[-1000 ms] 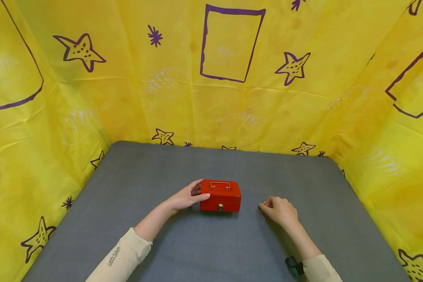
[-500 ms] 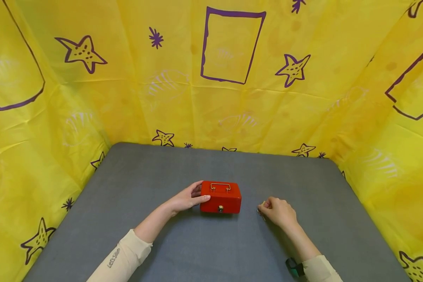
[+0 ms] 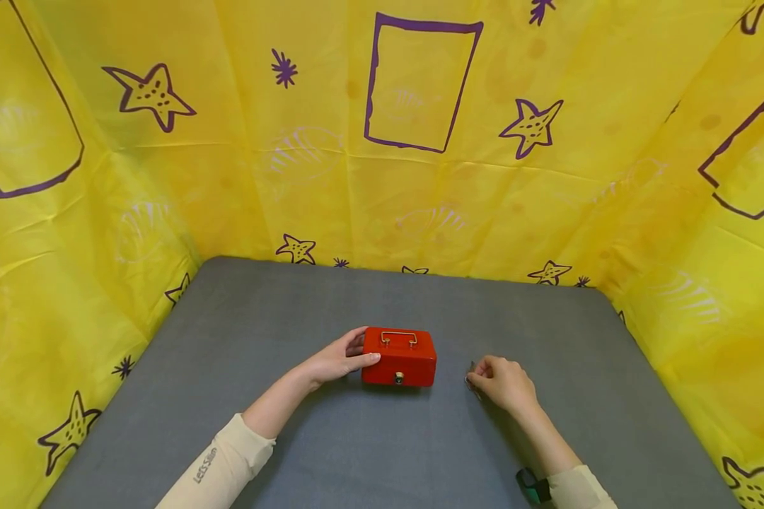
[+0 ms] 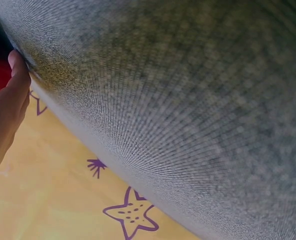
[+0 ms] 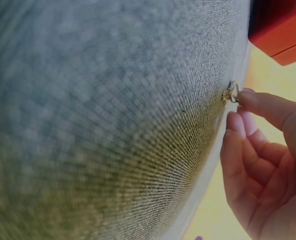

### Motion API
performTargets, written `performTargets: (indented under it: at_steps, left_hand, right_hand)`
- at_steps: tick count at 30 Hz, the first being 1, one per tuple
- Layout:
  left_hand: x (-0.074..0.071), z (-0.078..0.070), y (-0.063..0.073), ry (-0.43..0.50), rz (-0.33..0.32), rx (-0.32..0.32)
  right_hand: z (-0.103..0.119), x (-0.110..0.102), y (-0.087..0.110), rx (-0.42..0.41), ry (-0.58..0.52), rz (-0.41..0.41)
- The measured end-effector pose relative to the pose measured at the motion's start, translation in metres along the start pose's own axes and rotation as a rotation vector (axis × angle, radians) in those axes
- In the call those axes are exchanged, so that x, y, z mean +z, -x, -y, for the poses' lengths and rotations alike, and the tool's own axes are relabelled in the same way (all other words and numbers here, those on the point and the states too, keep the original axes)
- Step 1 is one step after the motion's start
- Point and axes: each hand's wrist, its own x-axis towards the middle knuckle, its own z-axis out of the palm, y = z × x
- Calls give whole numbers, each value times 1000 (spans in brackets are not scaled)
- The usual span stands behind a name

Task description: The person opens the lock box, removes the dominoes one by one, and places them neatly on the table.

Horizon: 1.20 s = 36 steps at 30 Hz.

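A red cash box (image 3: 410, 359) with a thin metal handle on its lid and a round lock on its front sits mid-table. My left hand (image 3: 337, 358) holds its left end, the thumb lying across the front top edge and the fingers behind, partly hidden. In the left wrist view, that hand (image 4: 10, 97) shows at the left edge against the box. To the right of the box and apart from it, my right hand (image 3: 504, 382) pinches a small ring of keys (image 5: 230, 93) between thumb and fingertips, low over the table. The other right fingers are curled in.
Grey cloth covers the table (image 3: 293, 304). A yellow curtain (image 3: 318, 191) printed with purple starfish and fish bones encloses its back and both sides. A dark band (image 3: 532, 486) is on the right wrist.
The keys have turned slightly in my right fingers, and a thin tip now points up beside them. My left hand and the cash box keep their places.
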Motion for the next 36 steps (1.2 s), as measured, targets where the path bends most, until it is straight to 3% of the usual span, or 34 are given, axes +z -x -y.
performTargets:
  at_steps: [11,21,26,32,36]
  left_hand:
    - [0,0,0,-17,0,-1]
    - [-1,0,-1,-17,0,-7]
    - [-1,0,-2,-14,1,-5]
    - [-2,0,-2,-15,12,-9]
    - [-2,0,-2,-9,24,-11]
  right_hand:
    - [7,-1,1,-32,-95,-24]
    - [15,0,4,-54,-269,28]
    - [20,-2,5,-41,-370,78]
    - [25,-5,9,-47,-570,182]
    - [27,-2,13,-9,-709,248]
